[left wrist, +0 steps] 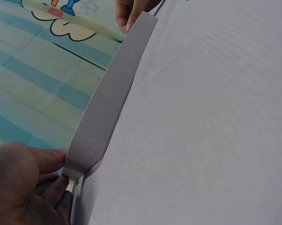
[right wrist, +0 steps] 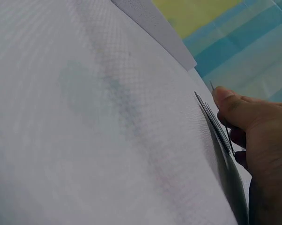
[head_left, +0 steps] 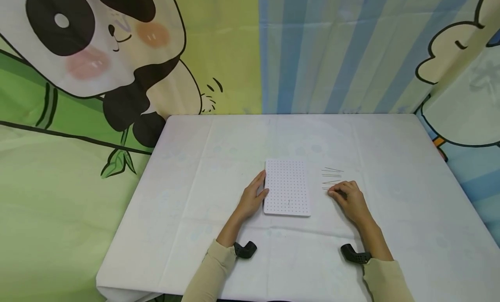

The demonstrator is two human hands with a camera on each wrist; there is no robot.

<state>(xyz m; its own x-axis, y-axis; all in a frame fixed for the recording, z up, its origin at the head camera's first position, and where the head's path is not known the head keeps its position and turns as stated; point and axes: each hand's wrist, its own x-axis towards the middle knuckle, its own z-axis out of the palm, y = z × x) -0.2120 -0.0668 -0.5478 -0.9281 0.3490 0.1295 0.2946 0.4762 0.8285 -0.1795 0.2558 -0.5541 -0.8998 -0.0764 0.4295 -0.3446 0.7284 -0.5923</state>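
Note:
A white board with rows of small holes point(head_left: 287, 176) lies flat on the table. At its left edge my left hand point(head_left: 250, 200) grips it, the thumb point(left wrist: 52, 160) by the upper rim and the fingers lower down the side. To the right of the board, several thin metal needles point(head_left: 332, 175) lie roughly side by side. My right hand point(head_left: 351, 202) is over the nearest ones and pinches a slim dark needle point(right wrist: 229, 137) between thumb and fingers. A small thin thing point(head_left: 289, 202) shows in the lower part of the board, too small to identify.
A white cloth point(head_left: 218, 163) with fold lines covers the table. Behind it hangs a printed curtain point(head_left: 312, 50) with cartoon figures and stripes. Each wrist bears a black camera mount point(head_left: 245, 250) close to the tabletop.

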